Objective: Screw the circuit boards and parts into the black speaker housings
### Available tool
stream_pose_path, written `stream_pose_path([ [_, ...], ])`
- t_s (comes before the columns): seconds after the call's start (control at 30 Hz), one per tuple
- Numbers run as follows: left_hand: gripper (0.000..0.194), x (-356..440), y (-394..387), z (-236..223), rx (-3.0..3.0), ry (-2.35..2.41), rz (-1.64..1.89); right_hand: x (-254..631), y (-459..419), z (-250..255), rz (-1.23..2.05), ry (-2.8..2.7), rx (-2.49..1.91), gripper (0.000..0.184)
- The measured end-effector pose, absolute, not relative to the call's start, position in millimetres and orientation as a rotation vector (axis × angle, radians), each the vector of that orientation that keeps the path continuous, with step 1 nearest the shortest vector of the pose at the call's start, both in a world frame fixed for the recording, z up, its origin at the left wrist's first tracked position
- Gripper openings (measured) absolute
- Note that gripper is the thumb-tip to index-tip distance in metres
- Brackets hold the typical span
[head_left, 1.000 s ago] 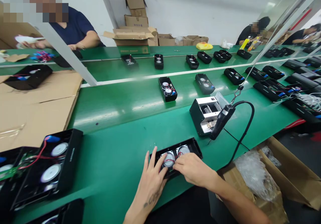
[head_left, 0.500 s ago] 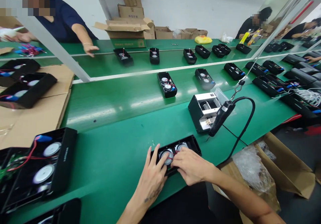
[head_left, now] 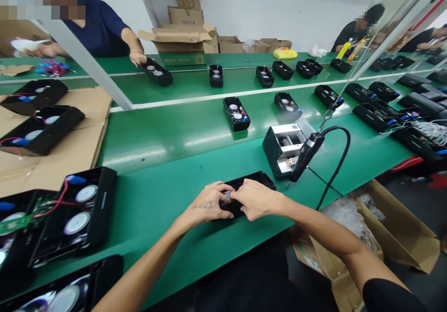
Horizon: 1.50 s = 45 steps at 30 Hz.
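Note:
A black speaker housing (head_left: 268, 180) lies on the green bench in front of me, mostly covered by my hands. My left hand (head_left: 207, 203) is wrapped round its left end, fingertips over the inside and thumb along the near side. Closed with the fingertips down inside the housing, my right hand (head_left: 257, 200) hides whatever it pinches or presses. A small part of a round speaker shows between the hands. Just beyond the housing's right end, a black electric screwdriver (head_left: 307, 156) hangs tip down beside a black and silver screw feeder (head_left: 273, 152).
Several open housings with paired speakers (head_left: 77, 222) and wires lie at my left, some on cardboard (head_left: 89, 135). More housings (head_left: 236, 114) line the green conveyor. A co-worker's hand (head_left: 138, 58) touches one across it. Cartons (head_left: 401, 228) with clear plastic stand at lower right.
My left hand has gone from lying spread over the speaker to gripping the housing's left end. My right hand has curled tighter and shifted slightly. Across the conveyor, a co-worker's hand has reached a housing.

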<state>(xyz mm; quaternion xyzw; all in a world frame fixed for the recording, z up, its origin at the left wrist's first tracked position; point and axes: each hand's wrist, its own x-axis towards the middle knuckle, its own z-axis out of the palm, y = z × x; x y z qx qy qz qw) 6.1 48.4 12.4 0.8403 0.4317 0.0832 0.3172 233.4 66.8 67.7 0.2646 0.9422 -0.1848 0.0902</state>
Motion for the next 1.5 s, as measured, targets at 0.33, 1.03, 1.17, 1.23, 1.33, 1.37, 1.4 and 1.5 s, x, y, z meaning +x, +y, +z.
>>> stream_pose_path([
  [0.33, 0.041, 1, 68, 16, 2.026, 1.190, 0.100, 233, 95, 67, -0.808, 2.748, 0.762, 0.054],
  [1.03, 0.039, 6, 76, 36, 1.936, 1.153, -0.032, 230, 113, 53, -1.308, 2.632, 0.886, 0.018],
  [1.17, 0.052, 11, 78, 35, 1.879, 1.188, -0.053, 230, 117, 52, -1.351, 2.580, 0.834, 0.017],
  [1.23, 0.050, 15, 77, 31, 1.866, 1.193, -0.035, 231, 113, 52, -1.300, 2.626, 0.787, 0.020],
  [1.33, 0.036, 18, 73, 27, 1.886, 1.162, 0.023, 234, 104, 54, -1.157, 2.743, 0.752, 0.023],
  [1.37, 0.034, 18, 72, 27, 1.897, 1.148, 0.040, 234, 101, 54, -1.113, 2.772, 0.748, 0.025],
  [1.4, 0.032, 18, 71, 27, 1.908, 1.134, 0.054, 235, 97, 55, -1.076, 2.790, 0.746, 0.028],
  [1.5, 0.030, 17, 68, 26, 1.939, 1.100, 0.076, 235, 86, 57, -0.933, 2.806, 0.803, 0.033],
])
